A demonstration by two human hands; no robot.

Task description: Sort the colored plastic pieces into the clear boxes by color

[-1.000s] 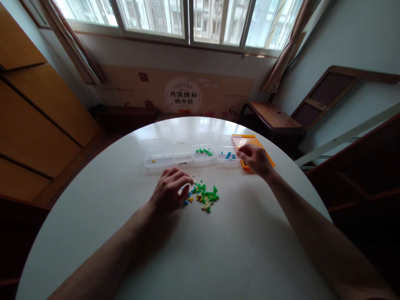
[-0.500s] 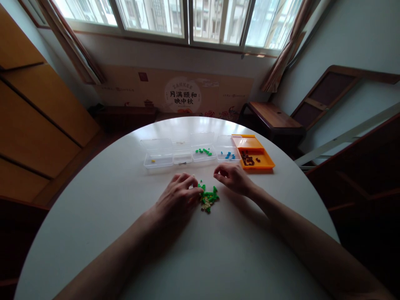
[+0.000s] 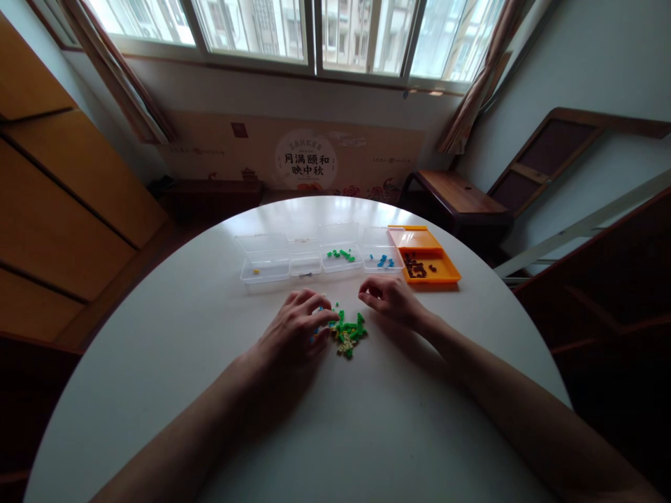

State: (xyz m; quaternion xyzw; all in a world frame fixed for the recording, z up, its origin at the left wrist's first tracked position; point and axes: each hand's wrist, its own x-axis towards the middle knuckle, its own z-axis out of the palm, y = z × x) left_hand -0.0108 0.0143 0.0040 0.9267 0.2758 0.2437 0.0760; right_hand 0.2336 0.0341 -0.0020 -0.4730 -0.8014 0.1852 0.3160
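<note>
A small pile of tiny green, yellow and blue bricks (image 3: 350, 332) lies in the middle of the round white table (image 3: 367, 433). My left hand (image 3: 294, 330) rests at the pile's left edge with its fingertips bunched on the bricks. A blue piece shows by those fingers, but whether they grip it is unclear. My right hand (image 3: 391, 299) hovers just above and to the right of the pile. Its fingers are loosely curled with nothing visible in them.
A row of clear plastic boxes stands behind the pile: one with a yellow piece (image 3: 263, 260), a small one (image 3: 306, 264), one with green pieces (image 3: 340, 257), one with blue pieces (image 3: 381, 257). An orange box (image 3: 430, 264) holding dark pieces ends the row on the right.
My right hand has come back from the boxes at the far right to the pile. My left hand has slid slightly right onto the bricks.
</note>
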